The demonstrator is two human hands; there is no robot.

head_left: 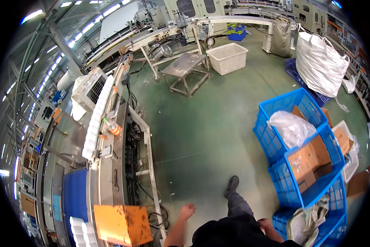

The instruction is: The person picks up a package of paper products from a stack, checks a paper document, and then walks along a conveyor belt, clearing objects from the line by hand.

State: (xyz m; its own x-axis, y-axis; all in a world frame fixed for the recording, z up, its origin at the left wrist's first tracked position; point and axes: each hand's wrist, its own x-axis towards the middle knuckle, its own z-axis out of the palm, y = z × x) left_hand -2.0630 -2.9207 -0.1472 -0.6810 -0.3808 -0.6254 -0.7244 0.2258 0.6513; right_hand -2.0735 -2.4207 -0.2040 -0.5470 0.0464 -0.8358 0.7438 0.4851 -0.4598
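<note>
Blue plastic makes the low crate point(337, 196) nearest the right hand point(265, 224), at the lower right of the frame, with crumpled pale cloth point(302, 226) inside it. The left hand point(188, 211) hangs at the bottom middle, loose and partly open, and I see nothing in it. The right hand is partly hidden by the body, so I cannot tell how wide its grip is or if it holds something. Near the left hand, at the lower left, sits an orange box point(121, 224) with brown worn spots; no hand touches it. As for how far along things are, the upper crate point(267, 133) already has a clear plastic bag point(292, 128) in it, and the middle crate point(284, 185) has brown cardboard point(306, 162). What is left to do, I cannot tell. The low crate's open top points up, and its long way seems to slant from lower left to upper right. The orange box looks longer from left to right.
</note>
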